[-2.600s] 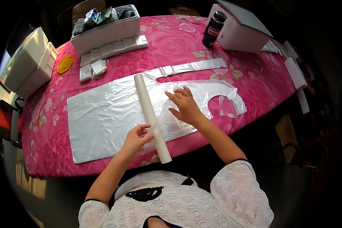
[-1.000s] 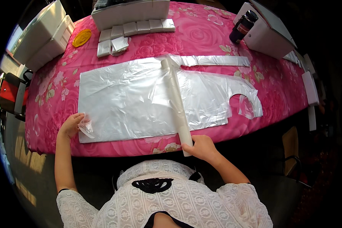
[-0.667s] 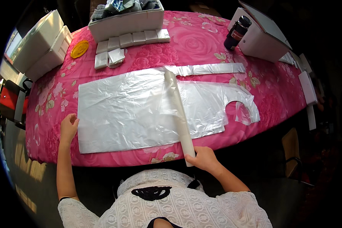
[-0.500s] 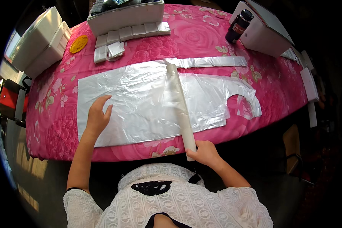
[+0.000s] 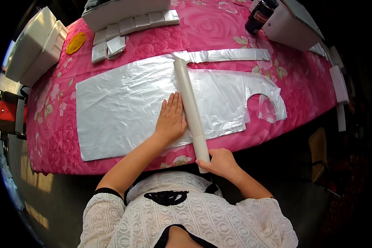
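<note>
A shiny whitish plastic apron lies spread flat across the table, its strap stretching to the right along the far side and a rounded neck opening at its right end. Across its middle rests a long pale roller tube, slanting from the far side to the near edge. My right hand grips the tube's near end, with the thumb on top. Fingers straight, my left hand lies flat on the plastic, right beside the tube's left side.
A pink rose-patterned cloth covers the table. Folded white packets line a white box at the back, near a yellow oval dish. White foam boxes stand left; a dark flask and another white box stand right.
My left hand has moved right, from above the left part of the apron to flat beside the tube. The right hand keeps its hold. The whole view has shifted slightly.
</note>
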### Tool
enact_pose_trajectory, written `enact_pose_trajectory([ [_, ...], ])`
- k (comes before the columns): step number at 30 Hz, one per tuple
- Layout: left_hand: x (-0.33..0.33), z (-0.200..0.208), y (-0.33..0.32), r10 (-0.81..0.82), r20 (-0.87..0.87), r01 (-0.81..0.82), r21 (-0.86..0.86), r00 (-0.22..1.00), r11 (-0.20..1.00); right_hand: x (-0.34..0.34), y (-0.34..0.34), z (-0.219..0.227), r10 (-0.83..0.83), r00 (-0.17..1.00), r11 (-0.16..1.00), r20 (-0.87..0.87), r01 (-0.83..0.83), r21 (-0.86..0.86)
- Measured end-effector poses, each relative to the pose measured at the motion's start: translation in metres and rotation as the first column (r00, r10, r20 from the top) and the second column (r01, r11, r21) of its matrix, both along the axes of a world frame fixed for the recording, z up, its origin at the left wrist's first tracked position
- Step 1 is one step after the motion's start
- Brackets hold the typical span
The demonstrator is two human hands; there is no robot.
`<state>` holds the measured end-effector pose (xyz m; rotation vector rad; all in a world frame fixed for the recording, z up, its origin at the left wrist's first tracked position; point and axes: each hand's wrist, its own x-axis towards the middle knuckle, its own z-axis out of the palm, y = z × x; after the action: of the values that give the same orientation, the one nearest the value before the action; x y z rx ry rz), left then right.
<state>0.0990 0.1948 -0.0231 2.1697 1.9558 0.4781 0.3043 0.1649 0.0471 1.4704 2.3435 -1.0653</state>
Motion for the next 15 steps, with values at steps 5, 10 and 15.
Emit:
enact_pose_trajectory([
  [5, 0.002, -0.003, 0.001, 0.005, -0.076, -0.006, -0.016, 0.997, 1.000, -0.029, 0.045, 0.006, 0.085, 0.996, 0.975, 0.001, -0.084, 0.208],
  [10, 0.002, -0.004, 0.003, -0.003, -0.059, 0.001, -0.034, 0.998, 0.999, -0.096, 0.141, -0.001, -0.045, 0.998, 0.959, -0.045, 0.055, 0.277],
  [15, 0.003, 0.000, 0.002, 0.012, -0.007, -0.012, -0.036, 1.000, 0.999, -0.131, 0.205, -0.018, -0.235, 0.923, 0.970, -0.306, 0.243, -0.011],
])
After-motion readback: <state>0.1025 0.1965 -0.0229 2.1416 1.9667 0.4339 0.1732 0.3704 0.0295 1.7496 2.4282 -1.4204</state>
